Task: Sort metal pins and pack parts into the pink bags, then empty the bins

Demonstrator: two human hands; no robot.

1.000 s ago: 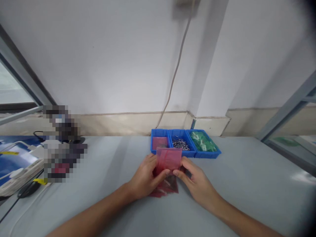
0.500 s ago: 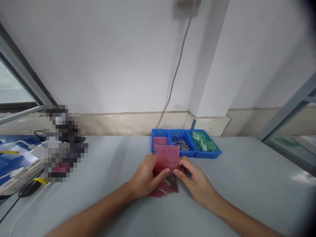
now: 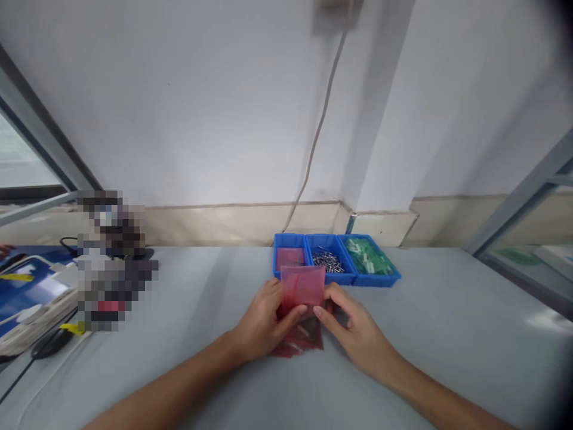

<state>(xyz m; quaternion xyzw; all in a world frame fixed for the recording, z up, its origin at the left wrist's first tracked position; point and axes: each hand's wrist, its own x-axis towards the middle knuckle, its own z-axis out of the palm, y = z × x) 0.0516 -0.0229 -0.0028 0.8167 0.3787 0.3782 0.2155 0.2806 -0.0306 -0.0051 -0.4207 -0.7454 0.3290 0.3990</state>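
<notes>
A translucent pink plastic bag (image 3: 304, 288) is held up over the table between my two hands. My left hand (image 3: 266, 322) pinches its left side, thumb across the front near the lower edge. On the other side, my right hand (image 3: 351, 322) grips the bag's lower right corner between thumb and fingers. Beneath the held bag lies a small pile of pink bags (image 3: 304, 339), partly hidden by it. Just behind stand three blue bins: a left bin (image 3: 277, 242) with pink bags, a middle bin (image 3: 316, 240) with metal screw-like pieces, and a right bin (image 3: 378, 279) with green bags.
At the left of the grey table (image 3: 179, 286) are a power strip (image 3: 49, 310), cables and a dark computer mouse (image 3: 52, 344). A pixelated patch covers the area beside them. A wall (image 3: 224, 119) with a hanging cable (image 3: 320, 119) rises behind the bins.
The top of the held pink bag has dipped very slightly. Both hands keep the same hold. At the far left edge, part of another person's hand has come into view.
</notes>
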